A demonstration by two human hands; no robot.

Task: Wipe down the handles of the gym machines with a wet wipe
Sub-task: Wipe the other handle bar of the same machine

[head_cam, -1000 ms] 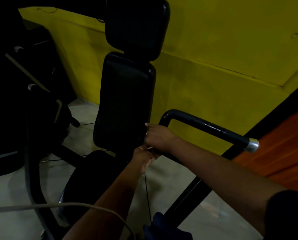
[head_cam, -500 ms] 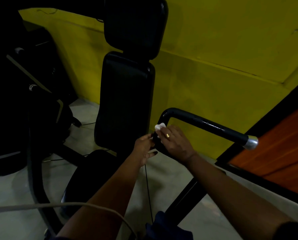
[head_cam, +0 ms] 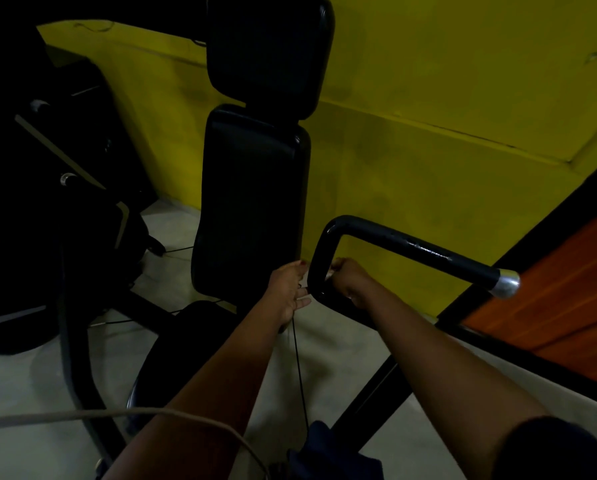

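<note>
Centre frame: right hand (head_cam: 350, 280) curled round the upright leg of the black handle (head_cam: 411, 245), a pale sliver of wet wipe (head_cam: 329, 274) under it. Left hand (head_cam: 288, 289) straight-fingered, touching the lower bend. Best done by wrapping the wipe fully, twisting, then running toward the chrome cap (head_cam: 506, 284).

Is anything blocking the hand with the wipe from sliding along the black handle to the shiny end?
Nothing visible does. The right hand presses the wipe on the upright part of the handle, and the bar from there to the silver cap is bare. The left hand touches the upright from the other side, off that path.
</note>
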